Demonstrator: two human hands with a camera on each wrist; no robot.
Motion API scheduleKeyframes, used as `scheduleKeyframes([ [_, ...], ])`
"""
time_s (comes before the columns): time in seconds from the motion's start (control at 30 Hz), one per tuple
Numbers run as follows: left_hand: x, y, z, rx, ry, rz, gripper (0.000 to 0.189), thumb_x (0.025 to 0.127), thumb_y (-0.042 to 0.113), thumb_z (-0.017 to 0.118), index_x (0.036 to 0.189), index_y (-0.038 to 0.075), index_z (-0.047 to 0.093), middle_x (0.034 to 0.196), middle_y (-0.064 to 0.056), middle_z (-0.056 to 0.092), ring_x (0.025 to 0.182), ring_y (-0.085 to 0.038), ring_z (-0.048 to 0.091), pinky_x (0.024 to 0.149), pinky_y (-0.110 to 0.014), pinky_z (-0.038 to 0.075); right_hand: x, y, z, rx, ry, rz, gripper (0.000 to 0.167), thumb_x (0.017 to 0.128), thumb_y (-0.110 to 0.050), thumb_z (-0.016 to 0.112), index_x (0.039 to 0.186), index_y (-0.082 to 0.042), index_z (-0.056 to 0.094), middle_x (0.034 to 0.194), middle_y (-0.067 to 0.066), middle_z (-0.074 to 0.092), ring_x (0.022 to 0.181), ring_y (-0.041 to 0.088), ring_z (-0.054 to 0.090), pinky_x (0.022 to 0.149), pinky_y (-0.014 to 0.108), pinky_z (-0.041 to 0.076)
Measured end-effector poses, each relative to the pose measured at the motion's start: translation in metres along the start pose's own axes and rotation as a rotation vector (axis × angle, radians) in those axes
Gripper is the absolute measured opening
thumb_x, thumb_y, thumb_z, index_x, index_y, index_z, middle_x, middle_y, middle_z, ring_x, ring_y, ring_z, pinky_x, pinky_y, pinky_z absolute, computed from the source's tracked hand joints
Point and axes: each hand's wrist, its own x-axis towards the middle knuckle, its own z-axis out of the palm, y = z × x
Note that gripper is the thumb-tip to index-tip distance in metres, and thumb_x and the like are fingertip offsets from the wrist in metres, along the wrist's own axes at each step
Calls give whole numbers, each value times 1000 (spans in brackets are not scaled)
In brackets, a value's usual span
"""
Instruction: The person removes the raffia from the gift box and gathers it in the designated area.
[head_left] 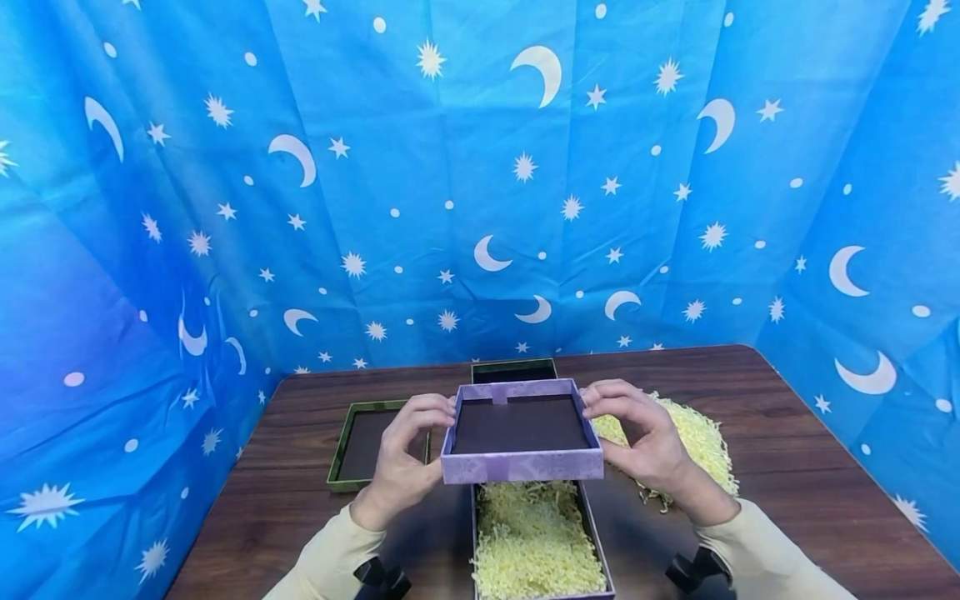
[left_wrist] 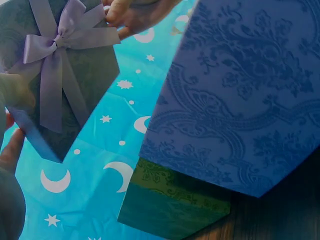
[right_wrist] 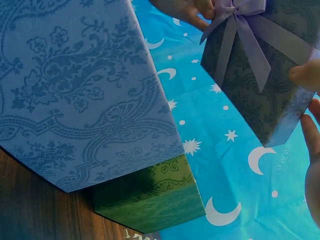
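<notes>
My left hand (head_left: pixel 405 454) and right hand (head_left: pixel 643 433) grip opposite sides of a purple gift box lid (head_left: pixel 522 467), raised and tilted so its dark inside shows in the head view. A lilac ribbon bow (left_wrist: pixel 59 41) sits on its patterned outer face, seen in both wrist views. Below the lid stands the open purple gift box (right_wrist: pixel 90 90), holding yellow shredded paper (head_left: pixel 536 546). The lid hides the far end of this box in the head view and does not appear to touch it.
A green lid (head_left: pixel 345 479) lies on the brown table (head_left: pixel 258 500) at the left. Behind the purple lid stands a green box (right_wrist: pixel 155 195). Loose yellow shredded paper (head_left: pixel 701 442) is heaped at the right. A blue star-and-moon cloth (head_left: pixel 465 167) hangs around the table.
</notes>
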Motion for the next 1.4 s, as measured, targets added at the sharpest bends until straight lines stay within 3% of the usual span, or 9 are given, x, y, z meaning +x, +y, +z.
scheduleKeyframes([
  [0.23, 6, 0, 0, 124, -5, 172, 22, 81, 1, 75, 93, -8, 59, 99, -22, 57, 100, -34, 55, 100, -40, 49, 8, -6, 3, -27, -6, -68, 21, 83, 9, 70, 102, 12, 63, 121, 18, 59, 121, 28, 53, 106, 33, 45],
  [0.47, 7, -1, 1, 148, -5, 203, 21, 82, 1, 74, 92, -9, 58, 98, -22, 56, 101, -35, 55, 99, -42, 49, 9, -8, 2, -55, -20, -70, 21, 85, 8, 68, 104, 15, 62, 123, 19, 58, 122, 28, 52, 105, 31, 46],
  [0.57, 6, -1, 1, 153, -8, 203, 21, 82, 0, 74, 92, -9, 58, 98, -22, 56, 101, -36, 55, 100, -43, 49, 6, -9, 1, 0, 11, -17, 28, 83, 15, 64, 110, 18, 58, 126, 22, 56, 123, 28, 53, 106, 32, 46],
  [0.7, 5, -2, 0, 167, -15, 205, 20, 81, -1, 74, 91, -9, 58, 98, -22, 56, 101, -37, 55, 99, -44, 49, 5, -17, 0, 93, 119, 131, 40, 79, 29, 55, 117, 21, 52, 127, 22, 56, 122, 27, 55, 107, 35, 45],
  [0.8, 4, -2, 0, 182, -15, 208, 19, 82, -1, 74, 91, -8, 59, 98, -22, 56, 101, -37, 55, 99, -44, 50, 9, -25, 0, 101, 191, 263, 43, 78, 32, 50, 119, 23, 49, 125, 20, 57, 120, 26, 58, 106, 35, 44],
  [0.97, 3, -4, 1, 203, -15, 234, 15, 83, -2, 71, 90, -9, 59, 97, -22, 56, 99, -36, 54, 98, -45, 50, 15, -34, 0, 87, 274, 485, 37, 87, 21, 51, 124, 21, 46, 122, 12, 62, 116, 21, 61, 101, 30, 50],
  [1.2, 5, -5, 2, 233, -8, 291, 12, 84, -2, 69, 87, -8, 59, 96, -21, 57, 96, -35, 54, 96, -44, 51, 15, -35, 0, 410, 384, 831, 27, 99, 4, 45, 124, 8, 54, 113, 8, 64, 106, 19, 64, 97, 34, 53],
  [1.3, 5, -4, 2, 230, -13, 295, 12, 84, -2, 69, 87, -8, 59, 96, -21, 57, 96, -35, 54, 96, -44, 51, 14, -36, -1, 489, 392, 995, 23, 101, -5, 46, 120, -2, 59, 113, 7, 66, 102, 18, 66, 93, 33, 55],
  [1.4, 5, -4, 3, 236, -20, 298, 9, 84, -4, 66, 87, -8, 60, 96, -21, 57, 96, -36, 54, 95, -44, 51, 14, -36, -2, 539, 382, 1097, 22, 102, -11, 45, 115, -7, 62, 110, 8, 69, 100, 19, 67, 90, 33, 56],
])
